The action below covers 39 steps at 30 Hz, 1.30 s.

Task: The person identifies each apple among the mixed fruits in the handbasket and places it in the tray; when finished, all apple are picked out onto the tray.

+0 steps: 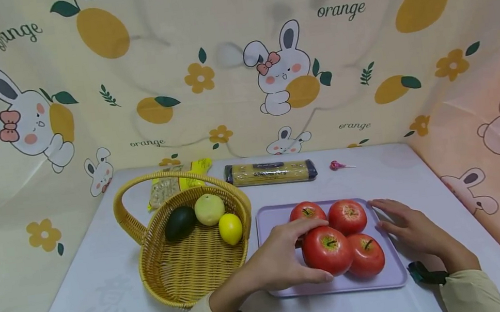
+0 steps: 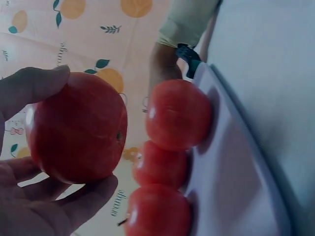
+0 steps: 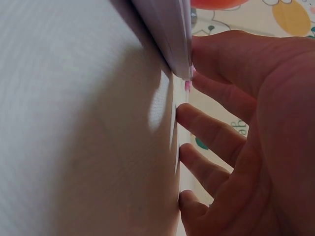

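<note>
My left hand (image 1: 278, 256) grips a red apple (image 1: 327, 250), thumb on one side and fingers on the other. In the left wrist view this held apple (image 2: 81, 128) is raised clear of the tray. Three more red apples stand on the lilac tray (image 1: 294, 291): one at the back left (image 1: 306, 212), partly hidden by the left hand, another at the back right (image 1: 347, 217), a third at the front right (image 1: 366, 255). My right hand (image 1: 415, 229) rests at the tray's right edge. Its thumb (image 3: 216, 54) touches the rim (image 3: 184, 44), while its other fingers reach down to the table.
Left of the tray stands a wicker basket (image 1: 194, 272) with a tall handle, holding an avocado (image 1: 181, 223), a pale green round fruit (image 1: 210, 209) and a lemon (image 1: 230, 229). Behind lie a yellow bag (image 1: 165, 190), a spaghetti pack (image 1: 271, 172) and a lollipop (image 1: 336, 165).
</note>
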Available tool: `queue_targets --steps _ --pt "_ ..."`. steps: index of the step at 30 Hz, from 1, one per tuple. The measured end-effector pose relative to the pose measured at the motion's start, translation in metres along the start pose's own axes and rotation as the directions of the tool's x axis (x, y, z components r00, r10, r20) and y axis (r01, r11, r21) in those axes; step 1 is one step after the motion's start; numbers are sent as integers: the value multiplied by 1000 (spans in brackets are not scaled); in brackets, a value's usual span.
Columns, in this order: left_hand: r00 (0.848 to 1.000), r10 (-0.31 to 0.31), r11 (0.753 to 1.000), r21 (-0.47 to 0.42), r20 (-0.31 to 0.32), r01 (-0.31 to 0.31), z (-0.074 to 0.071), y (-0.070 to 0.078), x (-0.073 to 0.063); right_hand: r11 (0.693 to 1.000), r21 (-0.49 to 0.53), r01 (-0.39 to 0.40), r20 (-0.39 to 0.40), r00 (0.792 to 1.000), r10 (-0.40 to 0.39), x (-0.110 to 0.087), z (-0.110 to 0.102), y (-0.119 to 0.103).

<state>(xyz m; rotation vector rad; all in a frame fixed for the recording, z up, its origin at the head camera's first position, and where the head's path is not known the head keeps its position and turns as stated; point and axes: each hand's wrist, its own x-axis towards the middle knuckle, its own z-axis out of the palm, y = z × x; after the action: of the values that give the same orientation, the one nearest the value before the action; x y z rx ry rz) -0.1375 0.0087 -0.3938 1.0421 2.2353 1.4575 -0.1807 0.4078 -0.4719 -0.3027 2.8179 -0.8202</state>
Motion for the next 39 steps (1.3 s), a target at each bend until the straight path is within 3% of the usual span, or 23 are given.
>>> queue_targets --steps 5,17,32,35,39 --pt "997 -75 994 74 -1 75 6 -9 3 1000 -5 4 -4 1000 -4 0 0 -1" --pt "985 -166 973 156 -54 172 29 -26 8 1000 -4 16 -9 1000 -16 1 1 3" --pt "983 -185 967 179 -6 183 36 -41 9 1000 8 -1 -3 1000 1 1 1 2" --pt "985 -174 957 238 4 168 36 -41 9 1000 7 -1 -5 1000 1 1 1 2" --pt "984 -178 925 342 6 165 37 -38 8 1000 7 1 -5 1000 -1 1 1 2"
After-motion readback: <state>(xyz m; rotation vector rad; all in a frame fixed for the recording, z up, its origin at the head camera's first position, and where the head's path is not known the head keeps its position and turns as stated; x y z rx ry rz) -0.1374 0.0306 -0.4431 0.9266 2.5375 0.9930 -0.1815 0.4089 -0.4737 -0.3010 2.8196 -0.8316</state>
